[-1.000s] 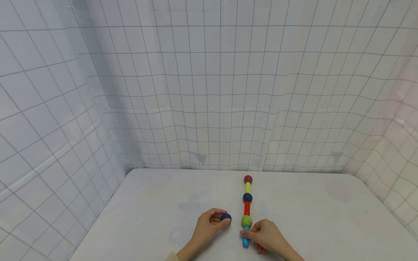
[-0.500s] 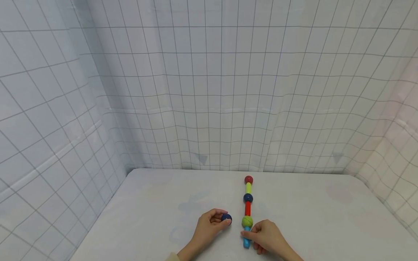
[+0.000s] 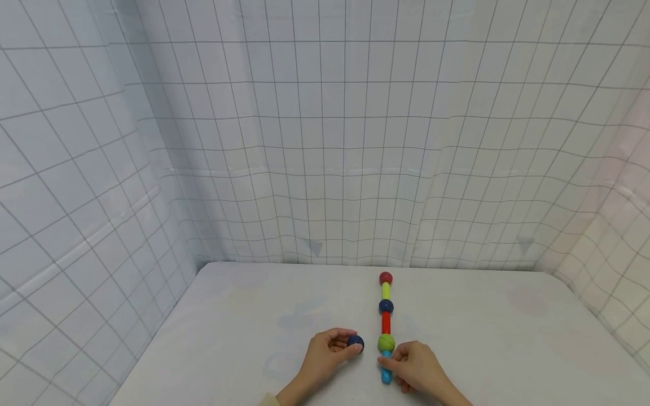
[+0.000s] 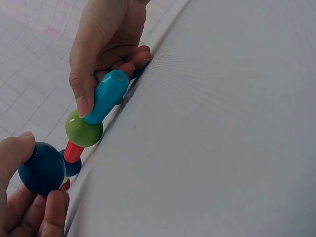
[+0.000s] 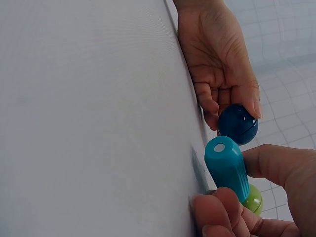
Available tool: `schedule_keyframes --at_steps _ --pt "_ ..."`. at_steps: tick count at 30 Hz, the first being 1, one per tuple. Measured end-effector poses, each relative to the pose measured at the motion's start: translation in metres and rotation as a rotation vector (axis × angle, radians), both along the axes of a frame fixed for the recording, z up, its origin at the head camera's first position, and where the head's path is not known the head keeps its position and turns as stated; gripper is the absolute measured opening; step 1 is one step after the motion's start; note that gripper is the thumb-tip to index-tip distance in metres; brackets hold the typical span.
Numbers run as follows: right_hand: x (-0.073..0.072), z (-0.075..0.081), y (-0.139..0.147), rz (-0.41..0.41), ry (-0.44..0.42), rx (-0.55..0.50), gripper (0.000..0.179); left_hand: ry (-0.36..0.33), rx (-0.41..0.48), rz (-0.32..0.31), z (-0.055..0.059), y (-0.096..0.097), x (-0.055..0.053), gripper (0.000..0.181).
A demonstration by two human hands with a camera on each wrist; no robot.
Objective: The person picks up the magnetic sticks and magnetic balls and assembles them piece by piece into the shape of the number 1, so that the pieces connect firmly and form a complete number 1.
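My left hand (image 3: 325,355) pinches a dark blue ball (image 4: 42,169) between thumb and fingers, a little left of a chain of balls and rods. At the chain's near end, my right hand (image 3: 416,363) grips a light blue rod (image 5: 227,165), whose free end shows a small round metal spot. From that rod away from me run a green ball (image 3: 386,342), a red rod (image 3: 386,322), another dark blue ball (image 3: 386,306), a yellow-green rod (image 3: 386,291) and a red ball (image 3: 386,277). The held ball is apart from the rod in the head view.
The chain lies on a white table (image 3: 244,304) with faint stains. Behind and at both sides hangs a white curtain (image 3: 325,141) with a dark grid. The table's far edge runs just beyond the red ball.
The chain has shifted slightly away from me, with the light blue rod still in my right hand. My left hand with its ball has moved slightly right and nearer to me.
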State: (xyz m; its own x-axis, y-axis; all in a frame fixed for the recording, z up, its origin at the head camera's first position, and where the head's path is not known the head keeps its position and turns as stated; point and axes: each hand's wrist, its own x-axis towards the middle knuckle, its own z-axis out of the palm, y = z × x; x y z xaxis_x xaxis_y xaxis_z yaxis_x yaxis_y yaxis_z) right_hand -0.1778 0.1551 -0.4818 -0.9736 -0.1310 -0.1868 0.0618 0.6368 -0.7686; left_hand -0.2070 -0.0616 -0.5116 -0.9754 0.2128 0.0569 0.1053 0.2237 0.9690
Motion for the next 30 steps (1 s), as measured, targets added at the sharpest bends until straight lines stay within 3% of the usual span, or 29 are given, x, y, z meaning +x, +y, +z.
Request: schedule_keyframes --at_steps 6,21,30 --pt "0.0 0.001 0.0 -0.004 0.011 -0.003 0.037 -0.01 0.011 0.0 0.001 0.001 0.003 0.031" --pt "-0.003 -0.002 0.002 0.003 0.034 -0.027 0.038 -0.07 0.126 -0.072 0.003 0.008 0.02 0.031" --pt "-0.004 -0.002 0.0 -0.018 0.009 -0.021 0.038 -0.094 0.059 -0.07 0.006 0.01 0.03 0.032"
